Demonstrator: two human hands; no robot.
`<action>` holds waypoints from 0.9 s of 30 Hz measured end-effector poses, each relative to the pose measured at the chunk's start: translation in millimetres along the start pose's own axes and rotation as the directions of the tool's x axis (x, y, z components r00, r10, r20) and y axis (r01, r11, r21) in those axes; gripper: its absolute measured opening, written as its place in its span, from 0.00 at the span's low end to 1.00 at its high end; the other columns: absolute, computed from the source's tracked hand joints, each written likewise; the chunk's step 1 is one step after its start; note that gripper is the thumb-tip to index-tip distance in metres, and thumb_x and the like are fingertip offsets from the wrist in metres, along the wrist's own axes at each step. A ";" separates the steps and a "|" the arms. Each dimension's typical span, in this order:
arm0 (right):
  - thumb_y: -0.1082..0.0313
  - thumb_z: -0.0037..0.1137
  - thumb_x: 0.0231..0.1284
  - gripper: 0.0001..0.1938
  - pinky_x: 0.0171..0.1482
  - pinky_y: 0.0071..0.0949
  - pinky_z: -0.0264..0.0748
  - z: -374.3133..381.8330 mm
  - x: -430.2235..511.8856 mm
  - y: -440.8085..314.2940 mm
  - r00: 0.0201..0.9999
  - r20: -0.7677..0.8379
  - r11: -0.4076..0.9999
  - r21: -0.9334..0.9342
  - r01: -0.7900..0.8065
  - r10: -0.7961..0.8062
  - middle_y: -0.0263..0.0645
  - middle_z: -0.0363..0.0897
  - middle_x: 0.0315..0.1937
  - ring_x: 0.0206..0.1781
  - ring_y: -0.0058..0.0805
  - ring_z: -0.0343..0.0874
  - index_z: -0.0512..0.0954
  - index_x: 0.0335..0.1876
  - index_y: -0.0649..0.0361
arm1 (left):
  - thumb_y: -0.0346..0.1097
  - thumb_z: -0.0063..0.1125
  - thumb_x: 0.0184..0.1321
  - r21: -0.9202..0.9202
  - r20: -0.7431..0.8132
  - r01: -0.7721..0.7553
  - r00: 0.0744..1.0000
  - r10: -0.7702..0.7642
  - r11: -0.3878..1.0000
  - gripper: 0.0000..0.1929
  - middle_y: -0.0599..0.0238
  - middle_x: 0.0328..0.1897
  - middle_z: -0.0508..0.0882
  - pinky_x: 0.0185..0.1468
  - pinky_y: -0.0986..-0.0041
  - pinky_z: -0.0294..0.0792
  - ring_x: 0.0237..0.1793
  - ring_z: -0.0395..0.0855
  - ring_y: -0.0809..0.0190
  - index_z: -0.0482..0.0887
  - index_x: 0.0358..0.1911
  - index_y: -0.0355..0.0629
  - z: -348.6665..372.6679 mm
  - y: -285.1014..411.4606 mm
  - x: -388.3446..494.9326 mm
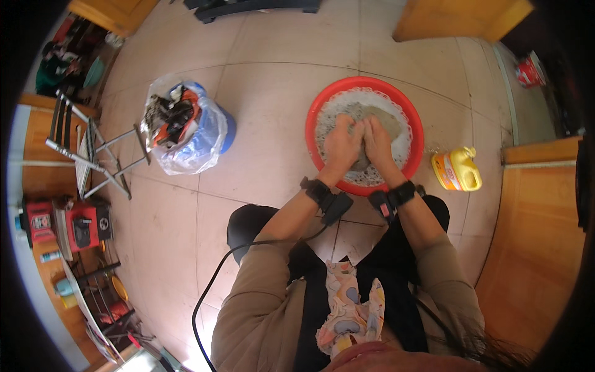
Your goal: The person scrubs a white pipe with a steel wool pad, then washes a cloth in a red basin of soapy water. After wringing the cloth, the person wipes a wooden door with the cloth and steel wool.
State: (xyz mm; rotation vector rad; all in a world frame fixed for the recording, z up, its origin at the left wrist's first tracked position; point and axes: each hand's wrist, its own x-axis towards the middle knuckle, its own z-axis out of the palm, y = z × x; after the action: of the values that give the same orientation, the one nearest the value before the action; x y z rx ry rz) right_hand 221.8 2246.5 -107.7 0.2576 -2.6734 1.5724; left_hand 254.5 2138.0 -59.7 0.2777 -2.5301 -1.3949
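Observation:
A red plastic basin (416, 135) stands on the tiled floor before me, holding sudsy water and a greyish-tan wet cloth (383, 122). My left hand (344, 143) and my right hand (377, 142) are close together over the basin's middle, fingers bent on the cloth. Both seem to grip part of it, with the fingertips blurred and partly hidden in suds. Each wrist wears a black strapped device, and a cable runs from the left one. To the right of the basin, a yellow jug (458, 169) with an orange label rests on the floor.
A blue bin (228, 130) lined with a clear bag holds rubbish, left of the basin. Further left is a folding chair (104, 153). Wooden doors (544, 223) edge the room. A person (53, 69) sits beside a green basin (94, 72) at the far upper left.

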 end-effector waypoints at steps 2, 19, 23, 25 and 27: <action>0.59 0.41 0.69 0.12 0.39 0.45 0.69 -3.8 -1.4 -5.9 0.999 -0.034 0.999 0.037 0.018 -0.016 0.56 0.74 0.31 0.35 0.59 0.72 0.71 0.41 0.60 | 0.47 0.53 0.64 -0.008 -0.016 -0.088 0.996 0.088 0.996 0.13 0.48 0.31 0.82 0.34 0.55 0.70 0.32 0.81 0.42 0.75 0.36 0.44 8.0 -6.9 -0.6; 0.58 0.50 0.69 0.10 0.43 0.16 0.67 -42.0 19.7 -18.7 0.984 0.110 0.701 0.691 -0.176 0.139 0.25 0.74 0.37 0.39 0.12 0.69 0.75 0.44 0.56 | 0.43 0.60 0.61 -0.568 0.568 0.554 0.799 -0.198 0.609 0.26 0.58 0.54 0.79 0.57 0.68 0.69 0.53 0.77 0.60 0.72 0.58 0.35 -27.4 -30.7 35.8; 0.58 0.56 0.64 0.19 0.50 0.19 0.68 -42.2 14.6 -24.4 0.946 0.191 0.701 0.635 -0.323 0.263 0.32 0.77 0.47 0.47 0.19 0.74 0.73 0.54 0.61 | 0.39 0.60 0.61 -0.831 0.512 0.513 0.856 -0.067 0.213 0.25 0.58 0.55 0.79 0.58 0.66 0.69 0.55 0.77 0.59 0.71 0.59 0.36 -39.5 -18.8 40.7; 0.56 0.57 0.63 0.23 0.52 0.21 0.69 -42.9 12.1 -28.1 0.926 0.311 0.705 0.607 -0.368 0.216 0.34 0.76 0.49 0.49 0.21 0.74 0.71 0.58 0.62 | 0.37 0.59 0.61 -0.865 0.501 0.499 0.865 0.022 0.049 0.24 0.59 0.55 0.79 0.58 0.65 0.69 0.56 0.76 0.59 0.72 0.58 0.36 -47.5 -19.0 45.4; 0.55 0.57 0.63 0.24 0.52 0.24 0.70 -44.2 11.3 -31.4 0.958 0.226 0.641 0.712 -0.285 0.175 0.35 0.76 0.49 0.50 0.22 0.74 0.70 0.59 0.63 | 0.38 0.59 0.61 -0.825 0.475 0.464 0.879 -0.051 0.323 0.23 0.60 0.55 0.79 0.59 0.66 0.68 0.55 0.76 0.60 0.72 0.58 0.37 -51.4 -23.6 48.9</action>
State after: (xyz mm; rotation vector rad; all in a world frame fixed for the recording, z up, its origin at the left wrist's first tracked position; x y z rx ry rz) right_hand 213.0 2268.6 -57.7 0.0198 -2.0215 2.7695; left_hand 224.3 2070.7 -47.5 0.2044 -1.4188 -2.9968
